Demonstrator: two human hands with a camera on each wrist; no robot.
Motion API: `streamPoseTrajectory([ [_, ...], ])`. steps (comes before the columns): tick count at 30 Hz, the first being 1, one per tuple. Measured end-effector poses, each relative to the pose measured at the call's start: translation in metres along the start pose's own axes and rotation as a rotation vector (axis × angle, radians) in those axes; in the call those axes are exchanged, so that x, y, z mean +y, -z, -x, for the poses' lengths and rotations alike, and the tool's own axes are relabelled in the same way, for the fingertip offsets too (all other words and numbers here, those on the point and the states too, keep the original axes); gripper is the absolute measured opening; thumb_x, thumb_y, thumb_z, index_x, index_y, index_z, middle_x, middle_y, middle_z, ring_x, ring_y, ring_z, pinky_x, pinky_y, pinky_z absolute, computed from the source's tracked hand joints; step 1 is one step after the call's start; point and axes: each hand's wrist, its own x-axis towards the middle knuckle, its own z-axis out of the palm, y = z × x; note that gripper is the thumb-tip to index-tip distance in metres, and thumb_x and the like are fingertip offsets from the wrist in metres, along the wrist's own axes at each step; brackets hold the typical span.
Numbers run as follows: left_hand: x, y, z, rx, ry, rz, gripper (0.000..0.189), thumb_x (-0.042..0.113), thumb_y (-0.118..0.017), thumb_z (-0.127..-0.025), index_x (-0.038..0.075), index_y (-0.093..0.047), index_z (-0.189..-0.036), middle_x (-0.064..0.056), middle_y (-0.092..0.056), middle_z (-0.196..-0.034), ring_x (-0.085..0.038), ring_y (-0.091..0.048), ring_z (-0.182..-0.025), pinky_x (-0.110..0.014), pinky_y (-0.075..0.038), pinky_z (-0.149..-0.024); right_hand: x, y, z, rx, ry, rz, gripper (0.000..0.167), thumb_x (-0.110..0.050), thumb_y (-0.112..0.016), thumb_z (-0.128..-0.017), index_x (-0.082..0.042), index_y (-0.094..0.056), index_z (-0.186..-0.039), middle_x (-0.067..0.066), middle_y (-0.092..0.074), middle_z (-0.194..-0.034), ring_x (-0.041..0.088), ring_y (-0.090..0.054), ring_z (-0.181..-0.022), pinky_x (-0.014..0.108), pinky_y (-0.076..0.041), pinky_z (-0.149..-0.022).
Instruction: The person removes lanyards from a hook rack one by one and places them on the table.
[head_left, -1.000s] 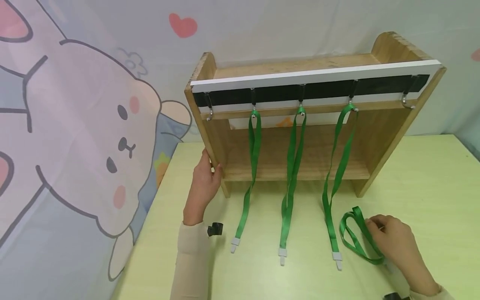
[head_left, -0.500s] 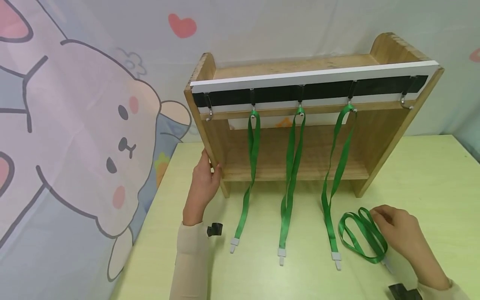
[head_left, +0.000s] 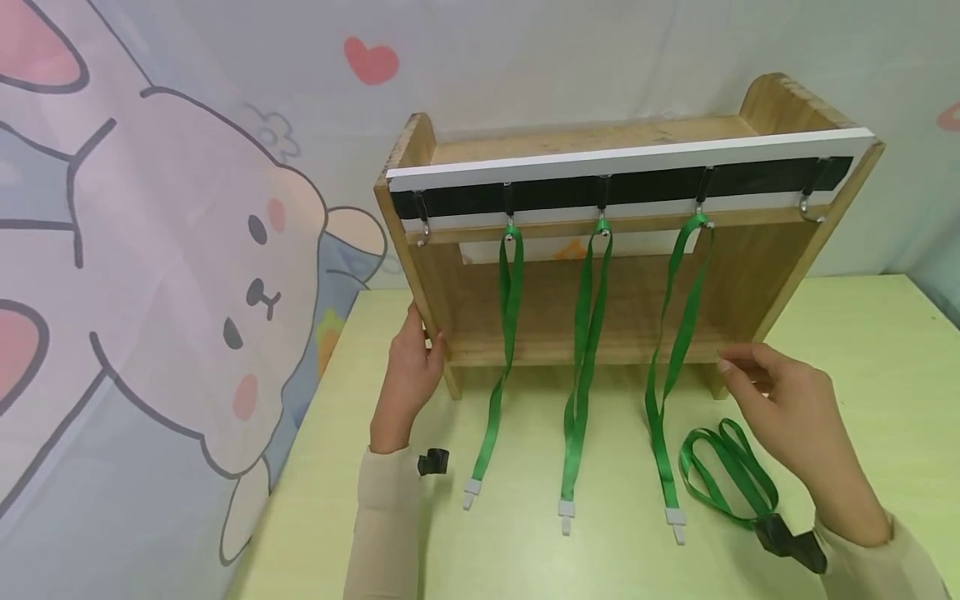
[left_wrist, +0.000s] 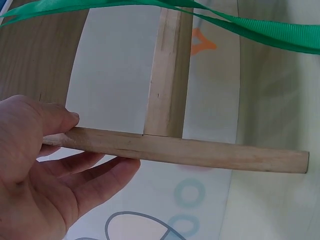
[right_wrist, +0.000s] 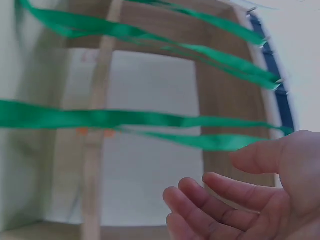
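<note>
A wooden shelf (head_left: 555,287) stands upright on the table. My left hand (head_left: 411,375) grips the edge of its left side panel; in the left wrist view the thumb (left_wrist: 62,117) lies over the wood with fingers beneath. Three green lanyards hang from hooks across the front: one left (head_left: 512,292), one in the middle (head_left: 582,333), one right (head_left: 686,329), each ending in a pale clip. A further green lanyard (head_left: 747,479) lies coiled on the table. Above that coil, near the shelf's right leg, my right hand (head_left: 795,408) hovers with bent fingers and holds nothing.
Both outermost hooks, left (head_left: 424,231) and right (head_left: 808,210), are bare on the black strip (head_left: 555,193). A cloth backdrop (head_left: 187,250) with cartoon print rises behind and left of the pale table (head_left: 517,550).
My right hand has let go of the coiled lanyard and moved up toward the shelf's right leg. The left hand keeps its grip on the side panel.
</note>
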Motion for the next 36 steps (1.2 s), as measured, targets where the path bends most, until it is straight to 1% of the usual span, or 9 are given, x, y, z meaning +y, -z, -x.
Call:
streamPoseTrajectory([
  [2, 0.001, 0.0, 0.0, 0.001, 0.005, 0.001, 0.057, 0.0, -0.056, -0.101, -0.004, -0.028, -0.151, -0.03, -0.05, -0.14, -0.044, -0.059, -0.119, -0.053, -0.058, -0.083, -0.01, 0.001, -0.005, 0.031, 0.019, -0.022, 0.021, -0.008, -0.062, -0.099, 0.003, -0.07, -0.114, 0.019, -0.074, -0.098, -0.014, -0.055, -0.079, 0.008, -0.041, -0.066],
  [3, 0.001, 0.0, 0.0, 0.001, 0.007, 0.002, 0.057, 0.0, -0.056, -0.101, -0.004, -0.028, -0.151, -0.029, -0.049, -0.14, -0.044, -0.059, -0.12, -0.053, -0.058, -0.083, -0.014, 0.001, -0.007, 0.045, 0.026, -0.034, 0.021, -0.008, -0.062, -0.099, 0.003, -0.07, -0.115, 0.02, -0.074, -0.098, -0.017, -0.052, -0.081, 0.008, -0.041, -0.067],
  [6, 0.001, 0.001, 0.001, 0.005, 0.007, -0.001, 0.057, 0.0, -0.056, -0.101, -0.004, -0.028, -0.151, -0.029, -0.05, -0.139, -0.044, -0.06, -0.119, -0.052, -0.059, -0.082, -0.026, 0.002, -0.015, 0.089, 0.05, -0.071, 0.024, -0.006, -0.062, -0.098, 0.005, -0.069, -0.118, 0.022, -0.073, -0.101, -0.023, -0.049, -0.085, 0.005, -0.04, -0.07],
  [11, -0.001, 0.002, 0.002, -0.002, 0.01, 0.002, 0.056, 0.0, -0.055, -0.101, -0.004, -0.028, -0.15, -0.03, -0.05, -0.139, -0.045, -0.061, -0.117, -0.051, -0.059, -0.081, -0.044, 0.001, -0.029, 0.132, 0.073, -0.12, 0.029, -0.006, -0.061, -0.098, 0.005, -0.066, -0.124, 0.024, -0.072, -0.108, -0.024, -0.051, -0.089, 0.002, -0.039, -0.074],
  [18, -0.001, 0.002, 0.002, 0.002, 0.013, 0.005, 0.055, 0.0, -0.056, -0.101, -0.004, -0.029, -0.15, -0.029, -0.05, -0.138, -0.045, -0.061, -0.116, -0.052, -0.059, -0.081, -0.06, -0.005, -0.043, 0.107, 0.063, -0.208, 0.034, -0.009, -0.06, -0.1, 0.007, -0.062, -0.13, 0.026, -0.069, -0.115, -0.02, -0.053, -0.091, 0.001, -0.042, -0.079],
  [25, -0.001, -0.002, 0.001, -0.002, 0.019, 0.006, 0.055, 0.002, -0.055, -0.102, -0.003, -0.029, -0.15, -0.029, -0.05, -0.14, -0.044, -0.06, -0.117, -0.051, -0.059, -0.082, -0.067, -0.014, -0.055, 0.109, 0.08, -0.208, 0.027, -0.008, -0.062, -0.098, 0.006, -0.067, -0.121, 0.021, -0.072, -0.108, -0.017, -0.056, -0.089, 0.002, -0.044, -0.078],
  [30, -0.001, -0.002, 0.002, 0.008, -0.007, 0.001, 0.055, 0.0, -0.055, -0.102, -0.004, -0.029, -0.15, -0.03, -0.051, -0.138, -0.045, -0.062, -0.115, -0.05, -0.06, -0.08, -0.066, -0.023, -0.061, 0.111, 0.088, -0.213, 0.019, -0.007, -0.066, -0.097, 0.006, -0.07, -0.109, 0.023, -0.073, -0.1, -0.022, -0.054, -0.084, 0.002, -0.045, -0.075],
  [33, -0.001, -0.001, 0.002, 0.01, -0.016, 0.006, 0.054, 0.0, -0.055, -0.102, -0.004, -0.029, -0.15, -0.03, -0.051, -0.138, -0.045, -0.062, -0.113, -0.049, -0.06, -0.079, -0.066, -0.028, -0.065, 0.134, 0.098, -0.226, 0.018, -0.007, -0.066, -0.097, 0.007, -0.072, -0.106, 0.025, -0.073, -0.098, -0.025, -0.053, -0.083, 0.002, -0.044, -0.074],
  [36, 0.0, 0.0, 0.002, 0.009, -0.015, 0.012, 0.054, 0.0, -0.055, -0.102, -0.004, -0.03, -0.15, -0.03, -0.051, -0.138, -0.046, -0.063, -0.113, -0.049, -0.061, -0.078, -0.067, -0.032, -0.068, 0.177, 0.119, -0.209, 0.018, -0.005, -0.064, -0.097, 0.009, -0.074, -0.104, 0.024, -0.074, -0.095, -0.026, -0.052, -0.08, 0.001, -0.043, -0.071],
])
